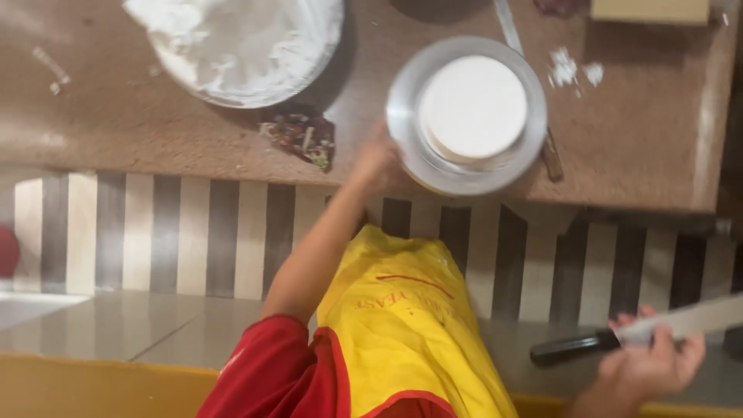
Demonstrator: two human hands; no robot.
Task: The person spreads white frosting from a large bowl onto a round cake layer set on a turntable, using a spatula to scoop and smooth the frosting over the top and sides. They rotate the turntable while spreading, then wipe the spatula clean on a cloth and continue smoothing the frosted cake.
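One brown bench (139, 116) fills the far half of the view, its front faced with pale and dark stripes above a glossy tiled floor (155, 325). One white round cake (472, 107) sits on one silver turntable (464, 116), far right of centre. The left hand (378, 161) touches its rim; whether that grip clenches cannot be told. The right hand (650, 364), near right, grasps one long knife (619, 337). One big bowl of white cream (240, 42) stands far left.

Warm, dim indoor light; the whole view is softly motion-blurred, with mild glare on the floor tiles (116, 325).
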